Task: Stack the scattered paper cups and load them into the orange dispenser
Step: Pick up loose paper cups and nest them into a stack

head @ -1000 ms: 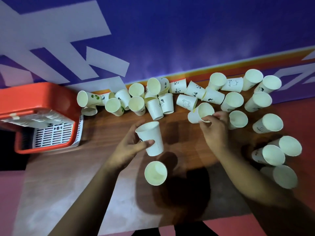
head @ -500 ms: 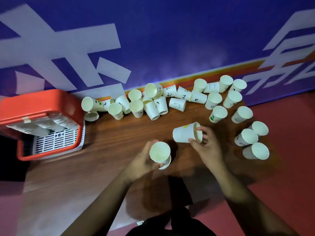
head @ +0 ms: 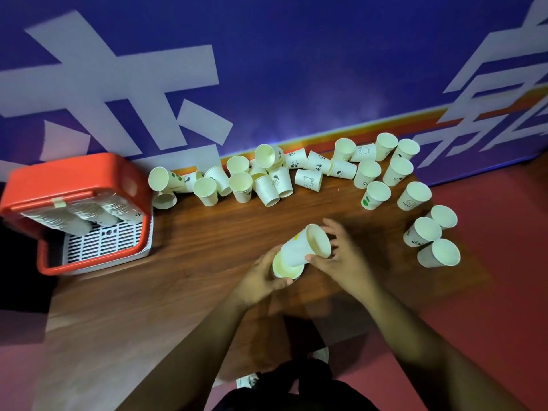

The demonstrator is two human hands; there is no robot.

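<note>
Your two hands have come together since a moment ago, so the top cup point(head: 302, 247) that your right hand point(head: 341, 259) pinches near its rim now looks to be poking its bottom into the bottom cup point(head: 286, 267), which your left hand point(head: 261, 280) is curled round. You are at the stacking step, I think, so next push the top cup straight in till it sits snug. Then reach for another of the loose cups point(head: 267, 179) lying beyond your fingers; the orange dispenser point(head: 89, 173) waits far off past your left hand.
</note>
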